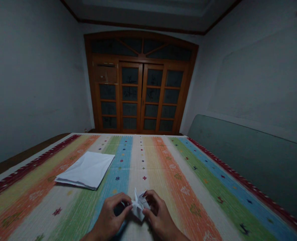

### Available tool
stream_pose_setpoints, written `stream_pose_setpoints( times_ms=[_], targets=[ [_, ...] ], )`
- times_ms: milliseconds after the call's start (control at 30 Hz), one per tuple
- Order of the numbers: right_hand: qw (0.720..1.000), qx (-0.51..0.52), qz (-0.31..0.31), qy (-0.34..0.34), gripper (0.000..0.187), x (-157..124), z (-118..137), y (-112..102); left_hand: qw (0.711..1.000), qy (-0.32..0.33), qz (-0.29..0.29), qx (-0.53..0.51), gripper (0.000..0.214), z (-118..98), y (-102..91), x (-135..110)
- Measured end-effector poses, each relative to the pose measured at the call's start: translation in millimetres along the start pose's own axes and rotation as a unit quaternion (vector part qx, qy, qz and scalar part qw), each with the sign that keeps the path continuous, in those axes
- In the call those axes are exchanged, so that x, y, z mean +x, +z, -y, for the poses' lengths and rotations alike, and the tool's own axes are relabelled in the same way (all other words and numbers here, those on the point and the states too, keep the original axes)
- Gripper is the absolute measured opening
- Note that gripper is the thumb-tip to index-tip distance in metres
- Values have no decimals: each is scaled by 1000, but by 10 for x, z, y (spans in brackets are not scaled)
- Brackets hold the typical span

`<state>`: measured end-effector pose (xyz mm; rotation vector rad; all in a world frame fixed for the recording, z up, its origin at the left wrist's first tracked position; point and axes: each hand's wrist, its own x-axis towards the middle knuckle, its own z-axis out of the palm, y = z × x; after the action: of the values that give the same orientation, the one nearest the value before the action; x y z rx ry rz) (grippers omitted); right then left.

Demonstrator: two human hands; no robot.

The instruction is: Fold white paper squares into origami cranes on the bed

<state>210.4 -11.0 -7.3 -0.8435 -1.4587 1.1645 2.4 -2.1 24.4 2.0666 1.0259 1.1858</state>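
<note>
A folded white paper figure (139,205) with a pointed tip sticking up is pinched between my two hands near the bottom of the view. My left hand (110,214) grips its left side, and my right hand (158,217) holds its right side with the fingers curled over it. Both hands rest low over a striped woven cloth (163,174) in green, blue, orange and cream. Up and to the left of my hands lies a white paper stack or envelope (85,170), flat on the cloth and apart from them.
The cloth spreads far ahead and to both sides, with red patterned borders. A wooden double door with dark glass panes (138,97) stands beyond its far edge. A grey-green panel (246,164) rises along the right side, and a brown wooden edge (20,157) runs along the left.
</note>
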Motion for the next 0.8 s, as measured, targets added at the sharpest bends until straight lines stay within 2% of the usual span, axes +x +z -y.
stream_pose_setpoints(
  times_ms=[167,300,467,600,800],
  targets=[
    [1000,-12,-1,3,24,-4,-41,-5,999,6,-14,-47,12,-35,-2,7],
    [1000,-14,0,4,25,-7,-59,-6,996,-52,-15,-69,13,-20,23,28],
    [998,-66,9,-1,28,-23,-75,-27,988,-111,-19,-102,7,16,33,55],
    [996,-86,24,10,32,-34,-52,-27,986,-109,-20,-124,5,-1,29,60],
    [998,-23,46,42,39,-33,-70,15,989,-83,4,-126,6,-93,43,44]
  ],
)
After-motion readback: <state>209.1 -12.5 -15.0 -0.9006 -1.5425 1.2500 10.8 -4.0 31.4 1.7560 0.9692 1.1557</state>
